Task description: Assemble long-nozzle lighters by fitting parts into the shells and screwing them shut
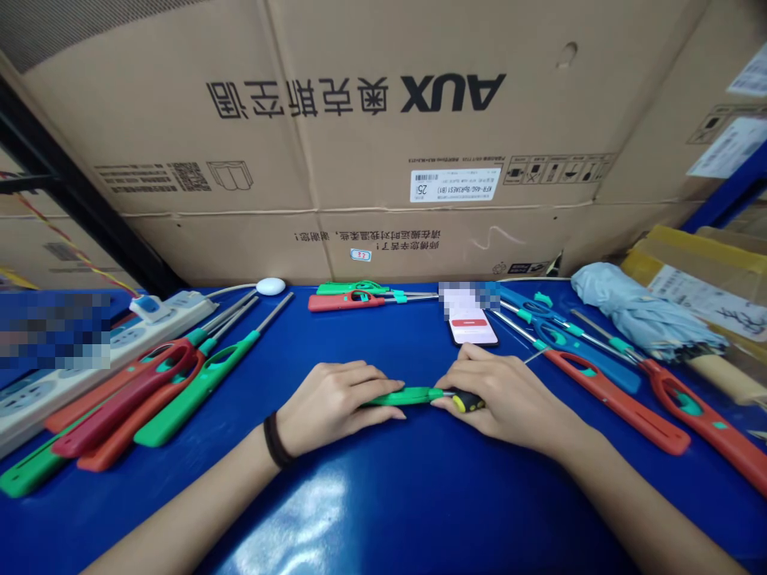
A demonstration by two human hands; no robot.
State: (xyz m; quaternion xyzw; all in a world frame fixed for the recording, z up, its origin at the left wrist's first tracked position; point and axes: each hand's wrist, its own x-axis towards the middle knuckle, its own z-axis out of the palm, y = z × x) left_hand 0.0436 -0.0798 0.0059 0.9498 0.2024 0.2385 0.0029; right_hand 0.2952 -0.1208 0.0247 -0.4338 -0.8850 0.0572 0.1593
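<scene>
Near the middle of the table, my left hand (341, 399) is closed around a green gas lighter (401, 396), held roughly level. My right hand (503, 399) grips a screwdriver with a yellow and black handle (467, 402). A short piece of metal shows between the green body and that handle; whether it is the screwdriver's shaft or part of the lighter I cannot tell. Behind the right hand a thin metal rod (535, 356) sticks out, its other end hidden. Just beyond the right hand lies a phone (473, 329) with its screen lit.
Several red and green lighters (197, 387) lie at left beside a white power strip (113, 351). More lighters, red (623, 399) and blue (611, 363), lie at right near a folded umbrella (647, 307). A red lighter (347, 301) lies at the back before a large cardboard box (359, 160).
</scene>
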